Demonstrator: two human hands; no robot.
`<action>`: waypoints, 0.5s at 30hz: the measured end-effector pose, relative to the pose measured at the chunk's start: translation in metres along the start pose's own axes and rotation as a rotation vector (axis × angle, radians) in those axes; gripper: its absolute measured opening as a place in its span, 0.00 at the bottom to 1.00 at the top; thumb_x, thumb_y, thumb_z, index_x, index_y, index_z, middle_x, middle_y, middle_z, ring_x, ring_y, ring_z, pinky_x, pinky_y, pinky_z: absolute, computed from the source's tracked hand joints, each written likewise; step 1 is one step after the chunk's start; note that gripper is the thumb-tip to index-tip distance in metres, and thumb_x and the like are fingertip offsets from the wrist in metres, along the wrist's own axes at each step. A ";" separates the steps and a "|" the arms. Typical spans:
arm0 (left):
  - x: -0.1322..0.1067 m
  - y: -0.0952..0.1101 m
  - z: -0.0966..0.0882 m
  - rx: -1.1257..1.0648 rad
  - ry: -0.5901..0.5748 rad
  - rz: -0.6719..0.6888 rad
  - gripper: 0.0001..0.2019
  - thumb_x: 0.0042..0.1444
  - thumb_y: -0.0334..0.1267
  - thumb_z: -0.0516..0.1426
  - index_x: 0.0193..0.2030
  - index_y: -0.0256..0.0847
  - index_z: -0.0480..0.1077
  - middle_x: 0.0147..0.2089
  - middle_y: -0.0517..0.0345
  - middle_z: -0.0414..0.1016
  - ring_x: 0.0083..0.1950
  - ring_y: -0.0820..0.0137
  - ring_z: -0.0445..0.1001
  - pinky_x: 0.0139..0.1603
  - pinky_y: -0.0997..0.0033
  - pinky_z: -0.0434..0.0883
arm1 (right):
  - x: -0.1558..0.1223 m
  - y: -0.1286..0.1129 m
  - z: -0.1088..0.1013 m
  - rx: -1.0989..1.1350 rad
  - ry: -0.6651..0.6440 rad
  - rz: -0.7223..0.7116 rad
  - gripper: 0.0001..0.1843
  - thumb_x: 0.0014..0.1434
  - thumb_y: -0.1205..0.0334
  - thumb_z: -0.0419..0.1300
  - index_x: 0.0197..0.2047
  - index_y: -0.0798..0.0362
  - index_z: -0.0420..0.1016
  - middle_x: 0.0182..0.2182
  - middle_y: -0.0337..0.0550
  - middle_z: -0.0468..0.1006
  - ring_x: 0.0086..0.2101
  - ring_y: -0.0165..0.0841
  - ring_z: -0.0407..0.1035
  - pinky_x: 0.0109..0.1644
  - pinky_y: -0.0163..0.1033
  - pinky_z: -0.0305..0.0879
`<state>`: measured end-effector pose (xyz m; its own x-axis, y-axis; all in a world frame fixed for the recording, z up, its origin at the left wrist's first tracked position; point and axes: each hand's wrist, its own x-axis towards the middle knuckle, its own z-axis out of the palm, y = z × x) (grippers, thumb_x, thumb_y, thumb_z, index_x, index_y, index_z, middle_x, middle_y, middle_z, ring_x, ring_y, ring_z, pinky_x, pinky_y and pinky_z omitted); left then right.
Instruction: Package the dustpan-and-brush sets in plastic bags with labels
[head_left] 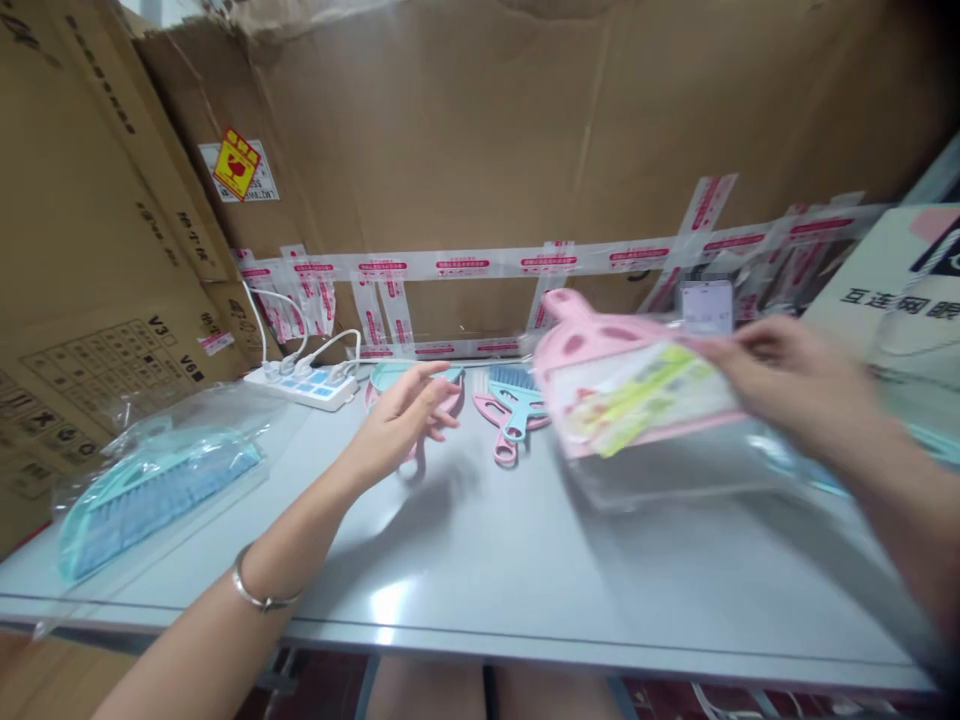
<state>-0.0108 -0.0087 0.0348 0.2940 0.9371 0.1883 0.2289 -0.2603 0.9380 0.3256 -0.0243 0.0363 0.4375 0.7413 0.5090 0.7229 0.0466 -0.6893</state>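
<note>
Near left, on the table (480,580): bagged brush (165,490), teal. Slightly beyond, at one edge of a pink dustpan (600,335) (bagged, raised clear of the surface): right hand (795,385), blurred, closed in a pinch. Farther left: left hand (412,408), loosely spread, nothing held. Behind: small brush (519,402), power strip (304,388). Farthest: cardboard box (465,130), taped.

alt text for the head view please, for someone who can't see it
A person's right hand holds up a pink dustpan in clear plastic over a grey table, while the left hand hovers empty. Small pink and turquoise brushes lie between the hands, with a bagged turquoise brush at left and cardboard behind.
</note>
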 end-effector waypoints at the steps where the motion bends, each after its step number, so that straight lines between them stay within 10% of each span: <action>1: 0.001 -0.003 0.003 -0.084 -0.028 -0.086 0.29 0.55 0.57 0.50 0.58 0.42 0.57 0.48 0.47 0.72 0.31 0.69 0.75 0.26 0.70 0.72 | -0.004 -0.016 0.019 0.023 -0.082 0.052 0.12 0.51 0.54 0.62 0.26 0.52 0.67 0.25 0.44 0.72 0.25 0.32 0.63 0.27 0.39 0.57; 6: 0.014 -0.023 -0.002 -0.272 0.104 -0.248 0.29 0.51 0.52 0.58 0.58 0.45 0.58 0.31 0.58 0.75 0.23 0.71 0.73 0.22 0.73 0.68 | -0.031 -0.067 0.093 0.256 -0.370 -0.085 0.14 0.55 0.50 0.57 0.29 0.52 0.64 0.27 0.41 0.71 0.26 0.32 0.64 0.27 0.37 0.58; 11: 0.020 -0.033 -0.007 -0.306 0.310 -0.180 0.12 0.52 0.47 0.57 0.37 0.44 0.63 0.20 0.66 0.65 0.16 0.77 0.64 0.16 0.78 0.59 | -0.059 -0.066 0.091 0.352 -0.145 -0.348 0.13 0.55 0.52 0.57 0.38 0.52 0.65 0.38 0.47 0.69 0.38 0.36 0.66 0.39 0.43 0.65; 15: 0.018 -0.033 0.001 -0.298 0.442 -0.116 0.12 0.56 0.50 0.53 0.33 0.46 0.57 0.18 0.70 0.59 0.14 0.79 0.58 0.16 0.79 0.57 | -0.084 -0.072 0.088 0.622 -0.585 -0.135 0.12 0.55 0.52 0.58 0.36 0.51 0.64 0.30 0.41 0.72 0.31 0.32 0.68 0.38 0.43 0.67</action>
<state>-0.0125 0.0167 0.0066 -0.1509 0.9809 0.1229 -0.0549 -0.1324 0.9897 0.1895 -0.0314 -0.0020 -0.1006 0.9206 0.3772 0.2502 0.3904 -0.8860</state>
